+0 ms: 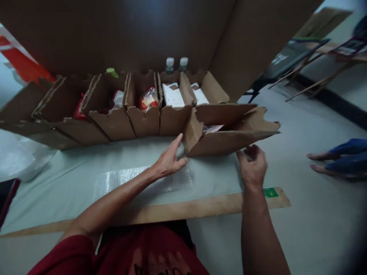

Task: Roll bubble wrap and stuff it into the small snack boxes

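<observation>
A cardboard bin (229,142) sits turned sideways at the right end of a row, with a white and pink packet (212,129) in it. My left hand (170,159) is open beside the bin's left end, its index finger pointing up at the lower corner and its thumb apart. Under that hand lies a clear bubble wrap bag (123,179). My right hand (252,166) is at the bin's lower right edge, fingers curled together. Whether they grip the bin's edge or something small is hidden.
Several upright cardboard bins (145,124) line the back, holding red packets (149,99) and white boxes (173,95). Two white-capped bottles (169,63) stand behind them. A tan strip (195,208) runs along the front table edge. A person's legs (348,156) show at right.
</observation>
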### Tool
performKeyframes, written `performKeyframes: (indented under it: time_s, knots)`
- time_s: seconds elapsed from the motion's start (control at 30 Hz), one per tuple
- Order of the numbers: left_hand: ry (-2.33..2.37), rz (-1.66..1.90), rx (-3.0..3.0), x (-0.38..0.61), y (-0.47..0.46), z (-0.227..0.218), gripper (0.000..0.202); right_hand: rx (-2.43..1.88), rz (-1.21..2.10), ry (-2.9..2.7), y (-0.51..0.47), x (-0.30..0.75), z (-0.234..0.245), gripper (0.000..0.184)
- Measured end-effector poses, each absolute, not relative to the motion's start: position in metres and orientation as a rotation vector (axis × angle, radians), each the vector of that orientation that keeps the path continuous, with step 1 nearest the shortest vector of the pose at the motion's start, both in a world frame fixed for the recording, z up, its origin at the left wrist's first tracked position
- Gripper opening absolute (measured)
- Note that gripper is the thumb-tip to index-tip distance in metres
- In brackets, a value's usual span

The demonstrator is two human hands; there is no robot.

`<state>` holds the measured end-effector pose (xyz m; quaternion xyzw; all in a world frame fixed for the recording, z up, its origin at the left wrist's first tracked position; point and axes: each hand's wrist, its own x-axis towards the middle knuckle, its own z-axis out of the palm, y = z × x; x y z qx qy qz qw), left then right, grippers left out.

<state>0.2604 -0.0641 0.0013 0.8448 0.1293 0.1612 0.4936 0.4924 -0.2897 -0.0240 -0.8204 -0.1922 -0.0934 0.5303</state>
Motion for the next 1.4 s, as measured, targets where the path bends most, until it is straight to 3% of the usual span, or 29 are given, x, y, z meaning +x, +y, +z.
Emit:
performKeyframes:
  time_s: [0.1, 0.2, 0.33, 0.43, 0.53, 0.67, 0.77, 0.93, 1.1, 1.2, 1.3, 1.4]
  knots:
    - [0.490, 0.491, 2.271, 0.188, -0.050, 0.010, 0.063, -2.025, -0.369, -0.584, -0.291, 0.434, -0.026, 0.049]
    - [0.653, 0.542, 2.501, 0.110, -0.053, 0.006, 0.041, -1.952, -0.243, -1.098, -0.262, 0.352, -0.023, 0.033]
    - [0.728, 0.447, 2.686, 0.047, -0.065, -0.017, 0.036, -1.726, 0.146, -1.870, -0.190, 0.252, -0.019, 0.034]
    - [0.748, 0.353, 2.721, 0.032, -0.065, -0.032, 0.035, -1.686, 0.295, -2.108, -0.168, 0.231, -0.026, 0.034]
    - [0.698, 0.321, 2.703, 0.028, -0.060, -0.039, 0.038, -1.926, 0.236, -1.961, -0.201, 0.272, -0.040, 0.036]
    - [0.675, 0.475, 2.674, 0.021, -0.051, -0.037, 0.034, -2.384, -0.125, -1.487, -0.275, 0.362, -0.044, 0.042]
    - [0.971, 0.676, 2.676, 0.006, -0.045, -0.030, 0.030, -2.461, -0.235, -1.339, -0.290, 0.389, -0.039, 0.045]
    - [1.654, 0.445, 2.593, -0.011, -0.042, -0.023, 0.043, -2.381, -0.078, -1.319, -0.230, 0.354, -0.041, 0.042]
    - [1.635, 0.438, 2.473, -0.001, -0.046, -0.031, 0.018, -2.199, 0.080, -1.120, -0.209, 0.324, -0.040, 0.027]
    - [1.574, 0.458, 2.461, -0.001, -0.040, -0.026, 0.015, -2.142, 0.189, -1.047, -0.233, 0.318, -0.031, 0.028]
    - [1.473, 0.454, 2.481, 0.000, -0.023, -0.010, 0.016, -2.067, 0.393, -0.887, -0.265, 0.306, -0.019, 0.040]
    - [1.282, 0.462, 2.582, 0.029, -0.001, 0.011, 0.026, -2.031, 0.574, -0.788, -0.293, 0.280, -0.012, 0.073]
